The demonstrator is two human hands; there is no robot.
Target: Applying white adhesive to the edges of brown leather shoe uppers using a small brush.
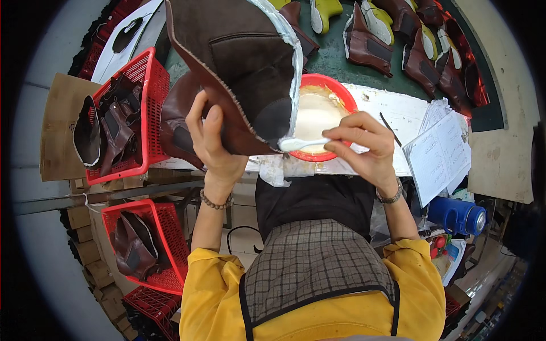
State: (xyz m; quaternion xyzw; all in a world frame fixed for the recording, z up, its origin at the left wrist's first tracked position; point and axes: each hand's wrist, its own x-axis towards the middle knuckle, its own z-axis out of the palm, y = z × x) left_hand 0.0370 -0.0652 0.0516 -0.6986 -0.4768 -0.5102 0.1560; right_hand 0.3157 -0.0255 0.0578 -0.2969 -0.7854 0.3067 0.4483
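My left hand [216,148] grips a brown leather boot upper [242,65], holding it up above the table with its dark lining turned toward me. White paste coats the upper's right edge, down to its lower corner. In my right hand [368,146] a small white brush [310,143], shaped like a toothbrush, is pinched between thumb and fingers. The brush's head touches the lower corner of that coated edge. Just behind the brush stands a red bowl [344,94] of cream-coloured paste, partly hidden by the upper.
Several brown boot uppers [367,48] and yellow-green shoe forms [325,14] lie on the green table at the back. Red baskets [149,108] with more uppers stand at left. Written sheets [438,150] and a blue flask [455,216] are at right.
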